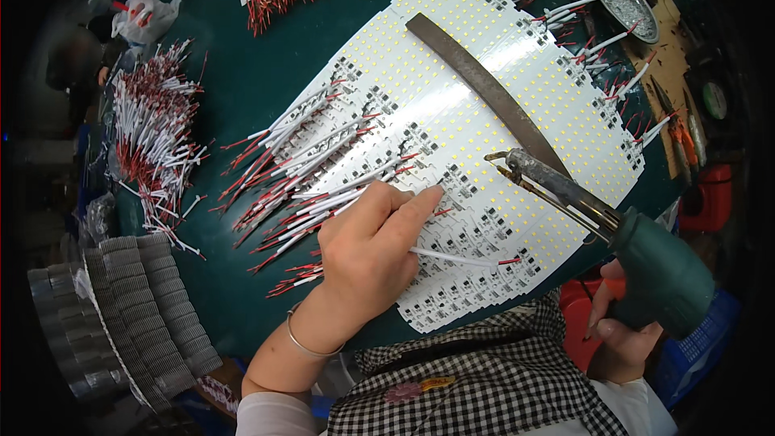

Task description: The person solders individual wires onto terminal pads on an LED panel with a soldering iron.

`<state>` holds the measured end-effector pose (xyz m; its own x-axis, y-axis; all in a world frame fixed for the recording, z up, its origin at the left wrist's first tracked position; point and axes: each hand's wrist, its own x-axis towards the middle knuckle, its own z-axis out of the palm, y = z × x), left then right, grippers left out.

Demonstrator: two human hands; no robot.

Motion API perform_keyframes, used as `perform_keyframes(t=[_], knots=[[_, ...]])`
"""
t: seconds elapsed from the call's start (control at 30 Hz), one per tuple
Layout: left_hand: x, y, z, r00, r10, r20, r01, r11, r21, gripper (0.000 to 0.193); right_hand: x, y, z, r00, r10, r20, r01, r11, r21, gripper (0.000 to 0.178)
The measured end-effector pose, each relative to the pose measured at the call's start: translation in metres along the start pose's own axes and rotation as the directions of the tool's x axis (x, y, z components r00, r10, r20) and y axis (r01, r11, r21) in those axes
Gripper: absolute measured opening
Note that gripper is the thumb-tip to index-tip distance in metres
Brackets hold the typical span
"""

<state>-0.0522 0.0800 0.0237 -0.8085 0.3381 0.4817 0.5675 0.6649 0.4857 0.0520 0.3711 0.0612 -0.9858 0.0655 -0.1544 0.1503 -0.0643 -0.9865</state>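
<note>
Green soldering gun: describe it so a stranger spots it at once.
On the green table lies a broad spread of white circuit boards. Past their lower right edge, the right hand grips the soldering gun. Unlike the curved brown bar, it has a bulky green body and metal nose.

No words or numbers can be read clearly: the white circuit boards [452, 145] carry dark marks too fine to make out, and the yellow patch [437, 383] on the checked apron [492, 355] shows only small, blurred marking.
</note>
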Motion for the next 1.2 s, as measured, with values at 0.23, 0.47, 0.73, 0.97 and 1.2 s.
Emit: perform_keyframes(t=[0.23, 0.47, 0.73, 0.97, 1.2], knots=[[-0.001, -0.001, 0.003, 0.998, 0.017, 0.056, -0.02, 0.998, 0.052, 0.046, 0.009, 0.013, -0.017, 0.946, -0.191, 0.262, 0.227, 0.967, -0.114, 0.068], [0.002, 0.003, 0.003, 0.997, -0.018, 0.07, 0.016, 0.999, 0.03, 0.051, 0.002, 0.01, -0.008, 0.985, -0.082, 0.152, 0.103, 0.985, -0.139, 0.067], [0.0, 0.003, 0.004, 0.993, -0.019, 0.118, 0.017, 1.0, 0.021, 0.037, 0.001, -0.002, -0.002, 0.986, 0.151, 0.074, -0.146, 0.987, -0.071, 0.065], [0.0, 0.004, 0.005, 0.993, -0.014, 0.116, 0.009, 0.999, 0.041, 0.038, 0.006, 0.013, -0.006, 0.964, -0.023, 0.266, 0.067, 0.985, -0.159, 0.066], [-0.001, 0.001, 0.007, 0.996, -0.005, 0.094, 0.003, 1.0, 0.024, 0.039, 0.009, 0.003, 0.024, 0.986, 0.168, 0.015, -0.167, 0.985, -0.046, 0.046]])
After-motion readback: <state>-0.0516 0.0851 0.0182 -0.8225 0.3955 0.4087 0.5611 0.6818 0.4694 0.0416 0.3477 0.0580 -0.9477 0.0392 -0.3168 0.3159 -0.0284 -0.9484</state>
